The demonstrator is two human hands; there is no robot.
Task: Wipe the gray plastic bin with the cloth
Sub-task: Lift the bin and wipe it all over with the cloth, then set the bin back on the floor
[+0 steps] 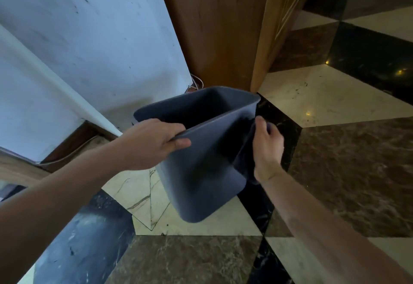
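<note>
The gray plastic bin (201, 172) is held up off the floor and tilted, its open mouth facing away and up. My left hand (147, 143) grips the near rim, thumb on the outer wall and fingers hooked inside. My right hand (267, 147) presses a dark purple cloth (244, 158) against the bin's right outer wall. Most of the cloth is hidden between that hand and the bin. The bin's inside looks dark and holds nothing that I can see.
A patterned marble floor (335, 167) of cream, brown and black tiles lies below. A white wall (89, 49) with scuff marks stands at the left, with a cable (196, 80) at its base. Wooden panelling and a wooden door edge (223, 26) stand behind the bin.
</note>
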